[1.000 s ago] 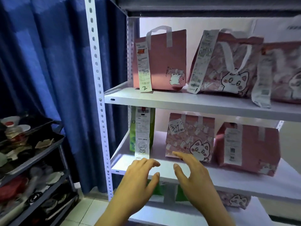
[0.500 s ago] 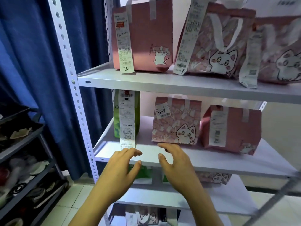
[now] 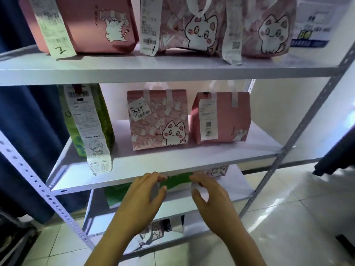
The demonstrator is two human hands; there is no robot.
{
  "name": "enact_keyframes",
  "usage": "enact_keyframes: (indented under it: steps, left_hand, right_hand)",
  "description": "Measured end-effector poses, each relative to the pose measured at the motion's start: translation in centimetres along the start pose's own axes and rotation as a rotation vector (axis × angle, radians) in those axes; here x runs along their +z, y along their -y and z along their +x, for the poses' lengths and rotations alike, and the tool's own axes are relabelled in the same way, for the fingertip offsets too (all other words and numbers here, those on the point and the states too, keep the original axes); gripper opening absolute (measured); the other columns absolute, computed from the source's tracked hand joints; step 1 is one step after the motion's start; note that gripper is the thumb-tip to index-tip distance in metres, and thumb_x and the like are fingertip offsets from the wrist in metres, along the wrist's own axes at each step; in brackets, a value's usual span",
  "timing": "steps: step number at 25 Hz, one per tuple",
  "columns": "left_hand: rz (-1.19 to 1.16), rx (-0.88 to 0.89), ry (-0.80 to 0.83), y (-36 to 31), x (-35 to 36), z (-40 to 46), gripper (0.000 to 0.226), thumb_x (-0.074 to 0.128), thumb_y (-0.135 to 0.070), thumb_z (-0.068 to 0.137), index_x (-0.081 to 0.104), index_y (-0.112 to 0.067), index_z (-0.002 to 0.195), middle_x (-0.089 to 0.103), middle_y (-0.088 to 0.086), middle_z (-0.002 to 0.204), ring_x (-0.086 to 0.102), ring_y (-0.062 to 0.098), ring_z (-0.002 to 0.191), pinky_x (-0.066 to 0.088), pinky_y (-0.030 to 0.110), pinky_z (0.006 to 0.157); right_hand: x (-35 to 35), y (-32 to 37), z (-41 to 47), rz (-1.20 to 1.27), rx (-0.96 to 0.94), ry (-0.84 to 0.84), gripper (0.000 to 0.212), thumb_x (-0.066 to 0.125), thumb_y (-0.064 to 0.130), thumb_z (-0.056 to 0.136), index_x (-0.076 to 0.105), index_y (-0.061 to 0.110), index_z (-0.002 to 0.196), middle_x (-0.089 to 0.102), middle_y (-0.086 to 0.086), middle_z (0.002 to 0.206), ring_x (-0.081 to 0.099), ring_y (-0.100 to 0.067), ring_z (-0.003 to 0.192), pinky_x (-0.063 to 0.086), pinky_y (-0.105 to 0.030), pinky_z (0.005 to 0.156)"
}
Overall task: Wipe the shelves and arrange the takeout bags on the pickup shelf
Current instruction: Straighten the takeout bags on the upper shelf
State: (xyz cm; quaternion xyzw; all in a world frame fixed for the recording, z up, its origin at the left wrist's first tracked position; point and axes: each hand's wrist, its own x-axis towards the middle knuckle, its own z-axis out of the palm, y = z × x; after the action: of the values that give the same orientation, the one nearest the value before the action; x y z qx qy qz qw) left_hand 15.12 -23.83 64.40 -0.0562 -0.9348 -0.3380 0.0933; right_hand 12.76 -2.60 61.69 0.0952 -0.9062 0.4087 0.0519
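arranging step — i have both hands at the green bag [image 3: 179, 181] under the middle shelf [image 3: 172, 160]. left hand [image 3: 143, 200] and right hand [image 3: 211, 196] curl loosely beside it, fingertips touching — grip unclear. next: clasp it, draw it out.

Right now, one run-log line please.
left hand: reaching, open | right hand: reaching, open | target: green bag, third shelf | contact: unclear

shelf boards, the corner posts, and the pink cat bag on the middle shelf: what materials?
Shelf boards: smooth, white, faintly glossy, probably painted metal or laminate; can't tell which. Corner posts: pale angle strip punched with rows of holes, likely painted steel. Pink cat bag: matte printed panels with flat strap handles, looks like non-woven fabric or coated paper.
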Motion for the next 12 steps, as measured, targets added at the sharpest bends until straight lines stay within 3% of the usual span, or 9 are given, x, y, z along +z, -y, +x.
enact_keyframes:
  steps: [2,6,12]
  left_hand:
    - [-0.033,0.015,0.042,-0.6,1.6,-0.1,0.027,0.053,-0.037,0.099,0.055,-0.038,0.126,0.051,-0.025,0.125,0.041,-0.001,0.121,0.035,0.021,0.101]
    - [-0.032,0.054,0.07,-1.7,2.2,-0.4,0.027,0.051,-0.039,0.099,0.053,-0.042,0.126,0.047,-0.029,0.124,0.038,-0.005,0.12,0.029,0.016,0.097]
    - [-0.031,0.059,0.025,-1.8,-0.8,-2.4,0.026,0.05,-0.039,0.099,0.053,-0.041,0.125,0.051,-0.028,0.123,0.039,-0.004,0.119,0.033,0.02,0.099]
  right_hand:
    - [-1.1,-1.2,-1.2,-0.023,0.064,-0.04,0.034,0.06,0.034,0.099,0.057,0.042,0.132,0.056,0.024,0.125,0.054,0.0,0.116,0.047,-0.026,0.103]
    - [-2.0,-1.2,-2.2,-0.031,0.094,-0.08,0.033,0.059,0.035,0.1,0.055,0.045,0.131,0.049,0.032,0.117,0.052,0.002,0.114,0.044,-0.021,0.098]
    - [-1.3,1.7,-3.0,-0.008,0.036,-0.083,0.032,0.06,0.03,0.1,0.057,0.039,0.13,0.058,0.02,0.128,0.053,-0.002,0.119,0.046,-0.024,0.103]
